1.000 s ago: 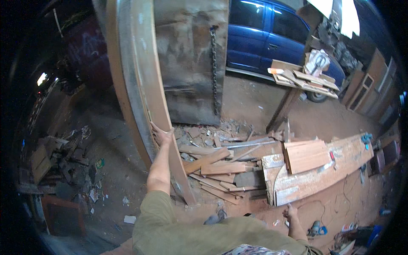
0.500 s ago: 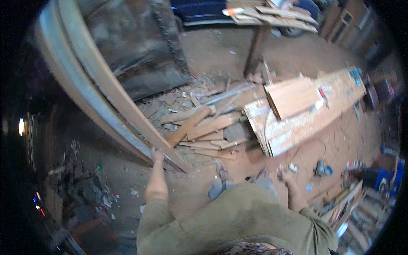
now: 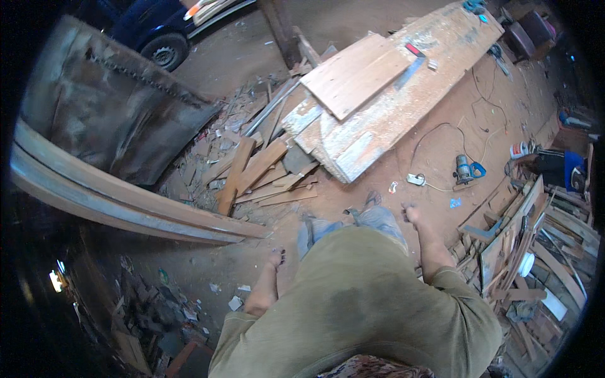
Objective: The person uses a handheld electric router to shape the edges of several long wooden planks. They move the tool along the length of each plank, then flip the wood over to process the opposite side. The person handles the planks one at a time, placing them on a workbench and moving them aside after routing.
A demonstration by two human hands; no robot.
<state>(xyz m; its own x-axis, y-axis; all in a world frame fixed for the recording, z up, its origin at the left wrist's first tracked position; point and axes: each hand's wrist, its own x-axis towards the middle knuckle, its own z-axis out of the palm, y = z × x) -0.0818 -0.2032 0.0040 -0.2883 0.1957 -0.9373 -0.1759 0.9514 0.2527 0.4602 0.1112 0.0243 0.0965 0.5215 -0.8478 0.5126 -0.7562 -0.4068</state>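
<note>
My left hand (image 3: pixel 276 257) hangs by my left side, just off the lower end of the tall wooden beams (image 3: pixel 132 200). It is apart from them, open and holding nothing, its fingers loosely bent. My right hand (image 3: pixel 411 213) hangs by my right thigh, also open with nothing in it. Ahead of me a long, whitish-stained workbench top (image 3: pixel 428 82) carries a smooth wooden panel (image 3: pixel 356 72). A try square with a red handle (image 3: pixel 414 50) lies beside the panel.
Offcut boards (image 3: pixel 261 165) lie heaped before the bench. To the right are a blue power tool (image 3: pixel 465 169), a white socket block (image 3: pixel 416 179), trailing cords and a scrap wood pile (image 3: pixel 513 246). A dark metal sheet (image 3: pixel 107 107) and a parked vehicle (image 3: pixel 165 50) stand left.
My left hand has let go of the wooden beams and dropped to my side. My view has swung to the right, with the bench now nearer the middle.
</note>
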